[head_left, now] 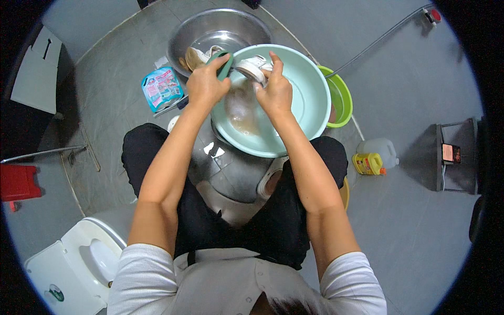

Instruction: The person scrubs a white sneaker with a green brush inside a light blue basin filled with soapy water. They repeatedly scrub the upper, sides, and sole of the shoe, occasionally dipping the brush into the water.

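Observation:
My left hand [206, 84] grips a green scrubbing brush [225, 66] by its handle, over the left rim of a pale aqua plastic basin [307, 134]. Close beside the brush, my right hand [275, 90] holds a white shoe [252, 69] above the same basin, thumb low and index finger raised. Cloudy, sudsy water [242, 114] lies in the basin's left part. Behind it, a stainless steel basin [252, 19] holds another white shoe with a tan sole [195, 58]. The brush's bristles cannot be made out.
A blue detergent pouch [162, 88] lies on the tiled floor at left. A lime green bucket [346, 98] stands behind the aqua basin's right side, a hose reaching it. Further right are a yellow jug [367, 163] and a translucent jug [380, 147]. A toilet [82, 252] is at lower left.

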Action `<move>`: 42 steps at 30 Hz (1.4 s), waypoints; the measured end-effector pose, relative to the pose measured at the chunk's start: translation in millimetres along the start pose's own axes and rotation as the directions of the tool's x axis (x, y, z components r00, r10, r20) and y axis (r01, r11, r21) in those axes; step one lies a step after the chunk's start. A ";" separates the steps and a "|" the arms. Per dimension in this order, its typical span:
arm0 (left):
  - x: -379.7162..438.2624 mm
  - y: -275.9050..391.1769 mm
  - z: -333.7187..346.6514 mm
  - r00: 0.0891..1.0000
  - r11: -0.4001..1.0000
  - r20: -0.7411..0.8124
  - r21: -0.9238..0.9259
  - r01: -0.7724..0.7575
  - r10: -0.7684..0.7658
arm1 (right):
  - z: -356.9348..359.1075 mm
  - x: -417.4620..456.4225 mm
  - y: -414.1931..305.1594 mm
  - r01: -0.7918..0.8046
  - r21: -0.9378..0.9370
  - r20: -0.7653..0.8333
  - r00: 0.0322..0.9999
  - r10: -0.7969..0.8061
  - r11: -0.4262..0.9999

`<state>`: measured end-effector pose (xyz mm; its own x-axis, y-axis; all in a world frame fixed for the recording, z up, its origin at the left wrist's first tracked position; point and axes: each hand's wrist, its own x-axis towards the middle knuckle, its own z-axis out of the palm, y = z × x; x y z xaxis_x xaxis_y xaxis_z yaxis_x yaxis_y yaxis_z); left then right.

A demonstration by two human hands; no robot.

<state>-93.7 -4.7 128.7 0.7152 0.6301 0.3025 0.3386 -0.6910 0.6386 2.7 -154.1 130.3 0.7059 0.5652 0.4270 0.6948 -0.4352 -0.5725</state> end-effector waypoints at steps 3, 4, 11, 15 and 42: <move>-28.6 23.3 8.7 0.975 0.977 -0.125 -0.089 -0.196 0.185 | -7.4 5.7 4.3 0.009 -0.003 -0.018 1.000 -0.009 1.000; -34.7 32.2 3.5 0.973 0.970 -0.107 -0.111 -0.216 0.205 | -8.9 3.3 7.2 -0.008 0.003 -0.019 1.000 0.008 1.000; -6.0 1.8 9.5 0.988 0.986 -0.088 -0.098 -0.133 0.125 | -3.5 -0.5 3.7 0.007 -0.005 -0.019 1.000 -0.007 1.000; -44.2 39.0 6.9 0.967 0.963 -0.114 -0.118 -0.241 0.227 | -5.6 -4.4 9.2 -0.015 -0.027 -0.016 1.000 0.014 1.000; -29.4 30.3 13.1 0.987 0.938 -0.114 -0.316 -0.144 0.113 | -12.1 -5.0 5.5 -0.039 0.019 -0.043 0.998 0.040 0.999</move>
<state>-96.4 -48.9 129.8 0.6744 0.5843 0.4514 0.0213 -0.6265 0.7792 4.7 -167.9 133.5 0.7385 0.5165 0.4333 0.6637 -0.4439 -0.6020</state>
